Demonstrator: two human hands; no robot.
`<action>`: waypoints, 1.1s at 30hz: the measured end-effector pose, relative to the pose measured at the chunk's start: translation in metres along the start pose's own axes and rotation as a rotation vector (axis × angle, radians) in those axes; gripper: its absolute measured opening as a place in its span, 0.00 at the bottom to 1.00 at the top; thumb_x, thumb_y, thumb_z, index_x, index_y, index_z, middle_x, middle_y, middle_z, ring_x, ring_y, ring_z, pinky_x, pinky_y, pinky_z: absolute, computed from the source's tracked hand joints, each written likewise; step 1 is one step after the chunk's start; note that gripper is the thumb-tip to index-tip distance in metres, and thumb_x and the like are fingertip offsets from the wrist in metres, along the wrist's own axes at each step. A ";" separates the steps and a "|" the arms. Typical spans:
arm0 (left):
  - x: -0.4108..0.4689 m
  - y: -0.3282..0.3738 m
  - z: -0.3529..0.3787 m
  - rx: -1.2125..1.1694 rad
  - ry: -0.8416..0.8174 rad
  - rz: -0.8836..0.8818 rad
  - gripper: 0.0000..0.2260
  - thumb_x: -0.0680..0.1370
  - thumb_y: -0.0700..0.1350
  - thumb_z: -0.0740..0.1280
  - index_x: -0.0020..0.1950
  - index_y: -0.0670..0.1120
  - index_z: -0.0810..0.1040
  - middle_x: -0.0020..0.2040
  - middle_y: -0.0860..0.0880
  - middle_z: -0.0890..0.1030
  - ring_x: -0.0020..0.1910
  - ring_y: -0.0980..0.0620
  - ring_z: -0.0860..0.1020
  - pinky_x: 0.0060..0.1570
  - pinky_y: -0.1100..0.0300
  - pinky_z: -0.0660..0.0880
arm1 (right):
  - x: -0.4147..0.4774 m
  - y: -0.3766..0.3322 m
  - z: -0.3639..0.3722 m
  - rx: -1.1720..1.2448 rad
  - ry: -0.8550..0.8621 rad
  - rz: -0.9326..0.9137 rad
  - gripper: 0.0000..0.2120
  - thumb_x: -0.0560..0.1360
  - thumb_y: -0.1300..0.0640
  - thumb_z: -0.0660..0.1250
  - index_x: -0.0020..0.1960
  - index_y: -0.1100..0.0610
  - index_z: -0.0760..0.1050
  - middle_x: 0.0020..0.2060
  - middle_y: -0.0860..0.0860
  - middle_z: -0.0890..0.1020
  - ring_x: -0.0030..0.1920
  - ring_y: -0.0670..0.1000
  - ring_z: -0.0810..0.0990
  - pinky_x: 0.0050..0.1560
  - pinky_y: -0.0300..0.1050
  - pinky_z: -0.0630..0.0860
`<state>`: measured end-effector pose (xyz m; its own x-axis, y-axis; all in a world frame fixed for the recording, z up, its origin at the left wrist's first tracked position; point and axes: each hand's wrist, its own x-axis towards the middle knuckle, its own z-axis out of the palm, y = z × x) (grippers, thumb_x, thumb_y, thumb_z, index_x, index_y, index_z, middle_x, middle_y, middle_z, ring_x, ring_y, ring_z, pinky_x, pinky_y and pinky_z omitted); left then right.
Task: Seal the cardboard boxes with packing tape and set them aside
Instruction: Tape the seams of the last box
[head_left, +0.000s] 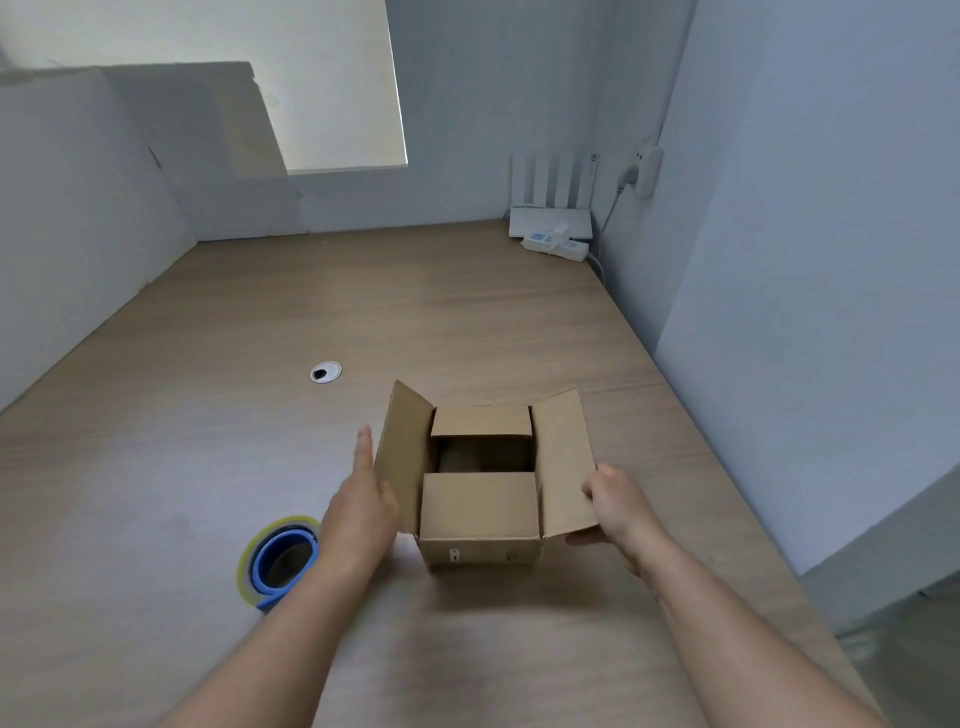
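A small brown cardboard box (480, 512) stands on the wooden table in front of me. Its two short flaps are folded inward, and its left and right long flaps stand up. My left hand (363, 499) lies flat with straight fingers against the outside of the left flap. My right hand (615, 506) holds the edge of the right flap, thumb below and fingers curled over it. A roll of clear packing tape on a blue dispenser (280, 561) lies on the table just left of my left wrist.
A round cable grommet (325, 372) is set in the wooden table (208, 415) beyond the box. A white router (550, 221) and a power strip (556, 245) sit at the far right corner. White partition walls bound the table on the left, back and right.
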<state>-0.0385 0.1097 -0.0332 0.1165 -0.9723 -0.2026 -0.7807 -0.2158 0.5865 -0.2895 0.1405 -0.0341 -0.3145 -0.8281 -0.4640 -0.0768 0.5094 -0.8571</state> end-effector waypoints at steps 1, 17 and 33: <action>0.001 0.001 0.000 0.314 0.033 0.061 0.32 0.80 0.40 0.53 0.78 0.56 0.41 0.71 0.40 0.66 0.69 0.39 0.66 0.65 0.46 0.67 | -0.001 0.003 0.000 0.004 -0.007 0.006 0.09 0.75 0.68 0.52 0.42 0.62 0.69 0.39 0.60 0.74 0.36 0.58 0.76 0.29 0.52 0.79; -0.011 0.029 0.021 0.236 0.014 0.745 0.32 0.74 0.72 0.46 0.31 0.52 0.79 0.49 0.60 0.73 0.66 0.59 0.66 0.73 0.54 0.37 | -0.005 -0.020 -0.007 -1.118 0.170 -0.395 0.45 0.73 0.51 0.67 0.78 0.51 0.39 0.77 0.55 0.49 0.76 0.57 0.52 0.74 0.51 0.54; -0.049 -0.015 0.004 -0.008 -0.232 0.227 0.41 0.71 0.67 0.63 0.78 0.55 0.51 0.78 0.58 0.49 0.76 0.56 0.54 0.73 0.55 0.60 | 0.062 -0.087 0.037 -1.362 0.090 -0.459 0.19 0.80 0.40 0.55 0.51 0.53 0.77 0.50 0.53 0.79 0.51 0.55 0.76 0.43 0.45 0.69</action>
<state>-0.0348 0.1612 -0.0355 -0.2037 -0.9494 -0.2391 -0.7657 0.0023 0.6432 -0.2668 0.0365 0.0035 -0.0677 -0.9861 -0.1516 -0.9971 0.0721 -0.0233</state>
